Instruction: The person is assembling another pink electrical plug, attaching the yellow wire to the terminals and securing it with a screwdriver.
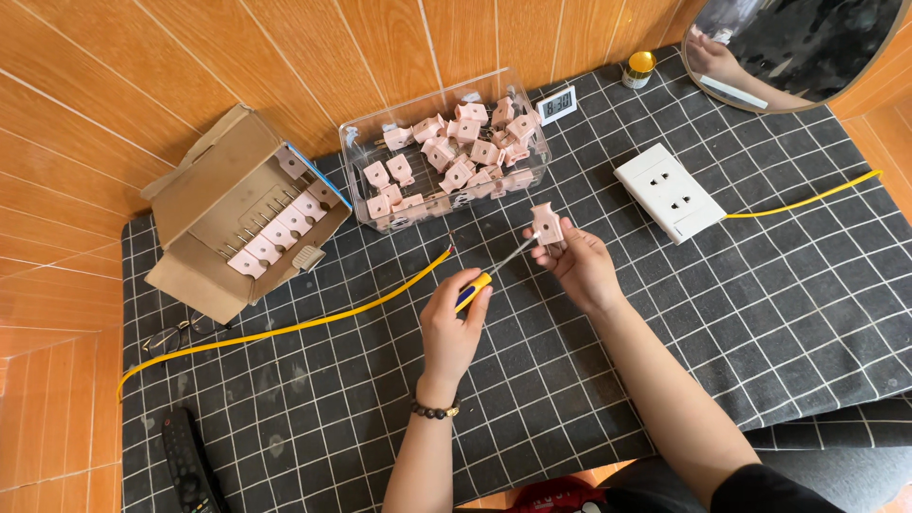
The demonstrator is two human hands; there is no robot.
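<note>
My left hand (pixel 451 328) grips a screwdriver (pixel 486 275) by its yellow and blue handle, and the metal shaft points up and right. The tip meets a small pink plastic part (pixel 546 224) that my right hand (pixel 578 266) holds up between its fingertips. Both hands hover over a dark mat with a white grid (pixel 665 323). A yellow cable (pixel 313 318) ends just left of the screwdriver.
A clear plastic box (pixel 446 152) holds several pink parts. To its left an open cardboard box (pixel 242 214) holds more in a row. A white wall socket (pixel 670 192), a small digital clock (pixel 558 104), a jar (pixel 639 68), glasses (pixel 176 334), a remote (pixel 190 465) and a round mirror (pixel 798 47) lie around.
</note>
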